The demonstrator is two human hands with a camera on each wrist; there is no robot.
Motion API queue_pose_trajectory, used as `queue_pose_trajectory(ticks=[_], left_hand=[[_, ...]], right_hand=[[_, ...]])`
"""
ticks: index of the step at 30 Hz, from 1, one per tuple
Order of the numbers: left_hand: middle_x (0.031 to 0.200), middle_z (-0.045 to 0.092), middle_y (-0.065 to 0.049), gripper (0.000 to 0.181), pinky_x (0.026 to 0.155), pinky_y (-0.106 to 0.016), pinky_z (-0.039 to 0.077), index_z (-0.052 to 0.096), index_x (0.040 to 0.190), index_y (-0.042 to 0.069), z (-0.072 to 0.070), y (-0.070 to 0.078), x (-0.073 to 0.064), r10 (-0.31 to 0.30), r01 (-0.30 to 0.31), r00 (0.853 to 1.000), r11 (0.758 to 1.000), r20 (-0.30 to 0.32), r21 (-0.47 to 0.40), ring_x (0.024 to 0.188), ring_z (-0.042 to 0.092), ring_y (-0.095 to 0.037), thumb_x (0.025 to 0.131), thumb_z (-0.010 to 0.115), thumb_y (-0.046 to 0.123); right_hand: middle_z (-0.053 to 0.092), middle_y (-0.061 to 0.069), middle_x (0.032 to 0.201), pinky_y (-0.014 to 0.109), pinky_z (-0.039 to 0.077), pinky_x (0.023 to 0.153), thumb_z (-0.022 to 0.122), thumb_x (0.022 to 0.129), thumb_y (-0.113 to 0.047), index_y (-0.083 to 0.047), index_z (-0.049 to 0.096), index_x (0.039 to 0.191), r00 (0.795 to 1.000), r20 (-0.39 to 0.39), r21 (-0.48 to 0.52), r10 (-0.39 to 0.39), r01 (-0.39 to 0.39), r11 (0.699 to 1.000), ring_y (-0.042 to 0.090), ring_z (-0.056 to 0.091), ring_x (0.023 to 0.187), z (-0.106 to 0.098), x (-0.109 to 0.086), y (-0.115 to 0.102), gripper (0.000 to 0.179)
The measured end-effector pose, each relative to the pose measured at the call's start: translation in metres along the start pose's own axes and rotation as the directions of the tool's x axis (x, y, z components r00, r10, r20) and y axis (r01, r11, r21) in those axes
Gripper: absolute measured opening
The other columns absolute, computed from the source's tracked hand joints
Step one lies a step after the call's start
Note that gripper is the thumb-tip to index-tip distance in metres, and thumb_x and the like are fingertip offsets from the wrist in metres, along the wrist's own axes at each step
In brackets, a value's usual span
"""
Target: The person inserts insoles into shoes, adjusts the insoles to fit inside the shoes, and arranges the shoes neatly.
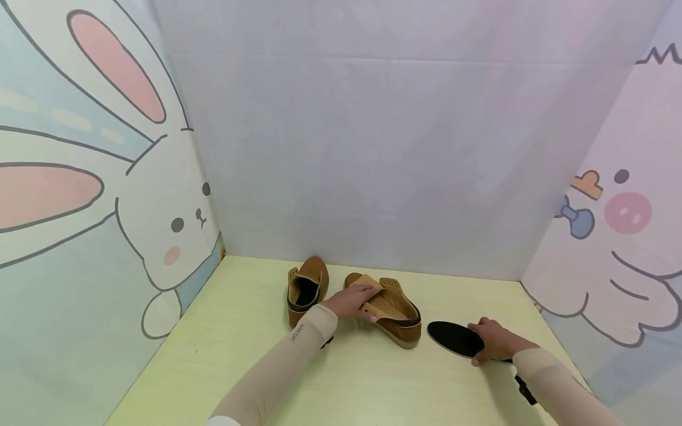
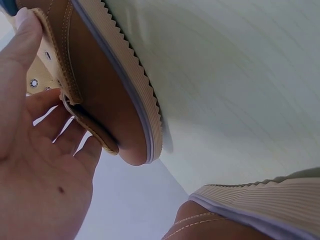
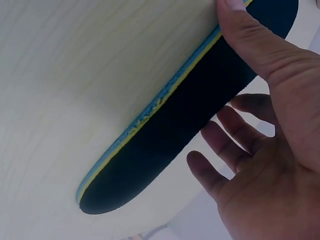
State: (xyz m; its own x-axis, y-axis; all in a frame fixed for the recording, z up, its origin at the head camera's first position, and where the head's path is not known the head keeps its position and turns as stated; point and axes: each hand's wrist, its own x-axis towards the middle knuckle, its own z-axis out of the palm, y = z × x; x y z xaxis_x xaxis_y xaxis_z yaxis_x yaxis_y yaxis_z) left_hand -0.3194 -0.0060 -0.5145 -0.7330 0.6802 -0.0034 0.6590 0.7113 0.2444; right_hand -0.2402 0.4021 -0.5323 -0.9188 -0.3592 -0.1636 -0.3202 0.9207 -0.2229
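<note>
By the left hand (image 1: 348,302) a shoe (image 1: 393,306) is gripped, by the right hand (image 1: 496,339) an insole (image 1: 453,338), seemingly for insertion, lifting being needed next.

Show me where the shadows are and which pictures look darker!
Head view: brightest, with a soft shadow on the table beside the right sleeve; left wrist view: dimmer, with a faint shadow along the sole of the shoe in the left hand; right wrist view: also dim, the black insole showing hardly any detail.

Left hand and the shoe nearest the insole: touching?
Touching: the left wrist view shows the left hand gripping the shoe, thumb lying on its opening's edge.
</note>
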Motion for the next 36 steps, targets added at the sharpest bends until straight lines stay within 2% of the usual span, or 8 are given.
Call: queue_pose_trajectory(ticks=[7,14,17,21,23,26,31,36], left_hand=[[0.161,0.036,-0.006,0.086,0.115,-0.037,0.036,0.033,0.161,0.020,0.003,-0.002,0.003,-0.003,0.003,1.000,1.000,0.007,0.006,0.147,0.034,-0.023,0.091,0.066,0.057],[0.160,0.037,-0.006,0.084,0.115,-0.038,0.036,0.034,0.161,0.020,0.002,0.000,0.001,-0.006,0.006,1.000,1.000,0.013,-0.007,0.147,0.034,-0.024,0.092,0.067,0.055],[0.161,0.036,-0.006,0.084,0.115,-0.038,0.035,0.033,0.161,0.020,0.001,0.001,0.000,-0.010,0.010,1.000,1.000,0.017,-0.019,0.147,0.034,-0.024,0.093,0.067,0.054],[0.161,0.035,-0.005,0.083,0.115,-0.039,0.035,0.032,0.161,0.021,-0.001,0.002,-0.001,-0.015,0.016,1.000,0.999,0.021,-0.034,0.148,0.033,-0.024,0.094,0.066,0.054],[0.161,0.035,-0.005,0.083,0.115,-0.039,0.035,0.031,0.162,0.021,-0.001,0.002,-0.001,-0.015,0.016,1.000,0.999,0.022,-0.038,0.148,0.033,-0.024,0.094,0.066,0.054],[0.161,0.036,-0.006,0.083,0.115,-0.039,0.035,0.031,0.161,0.020,-0.001,0.002,-0.001,-0.011,0.011,1.000,0.999,0.020,-0.036,0.148,0.033,-0.024,0.094,0.066,0.054],[0.161,0.036,-0.006,0.084,0.115,-0.038,0.035,0.032,0.161,0.019,0.000,0.001,-0.001,-0.006,0.007,1.000,1.000,0.013,-0.024,0.148,0.033,-0.024,0.093,0.066,0.055],[0.161,0.036,-0.006,0.084,0.115,-0.039,0.035,0.032,0.161,0.020,0.000,0.002,-0.001,-0.008,0.009,1.000,1.000,0.014,-0.030,0.148,0.033,-0.024,0.093,0.066,0.055]], right_hand=[[0.058,0.014,0.105,0.054,0.049,0.086,0.094,0.069,-0.039,0.010,0.064,0.123,0.999,-0.036,0.006,-0.023,0.023,1.000,0.034,0.057,0.097,0.005,-0.001,0.008,0.079],[0.067,0.012,0.108,0.054,0.051,0.087,0.090,0.071,-0.048,0.007,0.067,0.119,0.996,-0.085,0.039,-0.009,0.012,0.999,0.032,0.063,0.099,0.007,0.000,0.008,0.077],[0.069,0.008,0.103,0.051,0.053,0.082,0.087,0.075,-0.050,0.004,0.069,0.114,0.994,-0.106,0.038,-0.022,0.026,0.999,0.028,0.065,0.093,0.004,0.001,0.003,0.069],[0.065,-0.004,0.086,0.040,0.051,0.067,0.084,0.079,-0.048,-0.008,0.072,0.098,0.988,-0.147,0.036,-0.038,0.044,0.998,0.014,0.058,0.074,-0.001,0.001,-0.005,0.046],[0.060,-0.009,0.077,0.034,0.046,0.062,0.083,0.082,-0.046,-0.014,0.071,0.090,0.984,-0.169,0.027,-0.057,0.062,0.998,0.008,0.051,0.066,-0.005,0.002,-0.008,0.034],[0.055,-0.013,0.071,0.030,0.042,0.058,0.081,0.085,-0.043,-0.018,0.070,0.085,0.977,-0.195,0.002,-0.089,0.091,0.996,0.005,0.045,0.061,-0.013,0.003,-0.011,0.027],[0.059,-0.013,0.075,0.034,0.049,0.062,0.081,0.086,-0.040,-0.015,0.074,0.090,0.973,-0.214,-0.018,-0.087,0.085,0.996,0.005,0.050,0.065,-0.034,0.004,-0.021,0.027],[0.060,-0.013,0.076,0.035,0.051,0.062,0.080,0.087,-0.037,-0.017,0.074,0.088,0.969,-0.230,-0.043,-0.092,0.084,0.996,0.004,0.053,0.066,-0.061,0.003,-0.038,0.020]])
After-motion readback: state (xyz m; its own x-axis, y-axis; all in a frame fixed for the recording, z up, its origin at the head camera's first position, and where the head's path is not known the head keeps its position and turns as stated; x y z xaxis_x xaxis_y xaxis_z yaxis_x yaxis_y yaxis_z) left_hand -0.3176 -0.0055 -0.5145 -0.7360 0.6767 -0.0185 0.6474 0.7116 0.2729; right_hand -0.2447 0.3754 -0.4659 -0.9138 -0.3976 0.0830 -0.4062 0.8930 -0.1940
